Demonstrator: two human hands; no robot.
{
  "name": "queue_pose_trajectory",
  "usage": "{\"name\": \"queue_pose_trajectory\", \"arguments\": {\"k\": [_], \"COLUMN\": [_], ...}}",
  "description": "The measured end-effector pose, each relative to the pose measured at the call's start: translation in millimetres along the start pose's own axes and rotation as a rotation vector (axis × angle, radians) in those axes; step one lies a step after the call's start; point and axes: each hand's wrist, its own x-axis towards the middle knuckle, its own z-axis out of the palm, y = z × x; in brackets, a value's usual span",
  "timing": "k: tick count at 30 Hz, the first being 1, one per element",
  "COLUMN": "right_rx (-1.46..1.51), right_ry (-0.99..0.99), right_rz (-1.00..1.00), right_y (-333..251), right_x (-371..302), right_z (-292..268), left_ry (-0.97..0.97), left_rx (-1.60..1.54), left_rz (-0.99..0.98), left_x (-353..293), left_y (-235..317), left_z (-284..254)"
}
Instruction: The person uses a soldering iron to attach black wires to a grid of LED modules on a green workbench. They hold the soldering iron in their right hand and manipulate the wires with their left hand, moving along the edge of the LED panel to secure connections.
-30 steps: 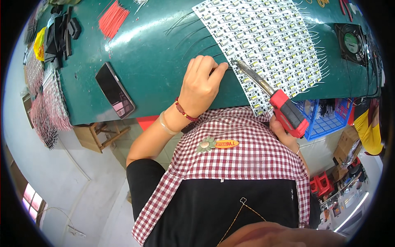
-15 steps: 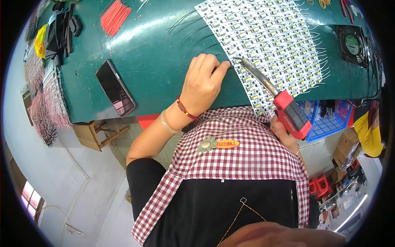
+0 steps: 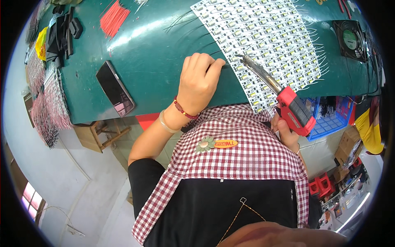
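Observation:
My right hand (image 3: 289, 135) grips a red and black soldering iron (image 3: 297, 112). Its dark metal tip rests over or on the left edge of a white sheet of small circuit boards (image 3: 267, 45) with yellow-and-white components; I cannot tell whether it touches. Just left of that edge is my left hand (image 3: 200, 78), fingers curled and thumb pressed to the forefinger. Whatever sits in that pinch is hidden. Thin black wires (image 3: 180, 22) stick out from the sheet's left side, above my left hand. Short pale wires line its right side.
On the green table (image 3: 152, 82) lie a phone (image 3: 115, 88), a bundle of red wires (image 3: 115, 19) and a black fan (image 3: 349, 40). Dark items (image 3: 61, 33) sit at the far left, above hanging wired strips (image 3: 44, 111). A blue basket (image 3: 329, 119) stands below the table's right edge.
My left hand has shifted slightly left, away from the sheet's edge. The soldering iron has moved a little right and down with my right hand. The whole view has shifted slightly.

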Motion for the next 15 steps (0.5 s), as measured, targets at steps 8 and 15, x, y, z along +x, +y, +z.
{"name": "queue_pose_trajectory", "arguments": {"k": [8, 15], "right_rx": [-0.033, 0.023], "right_ry": [0.005, 0.031], "right_rz": [-0.028, -0.024], "right_y": [2.7, -4.2], "right_x": [-6.4, -1.2], "right_z": [0.0, 5.6], "left_ry": [0.038, 0.056], "left_rx": [-0.022, -0.154], "left_rz": [-0.063, -0.134], "left_x": [-5.4, -6.1], "left_y": [17.6, 24.6], "left_z": [1.0, -2.4]}}
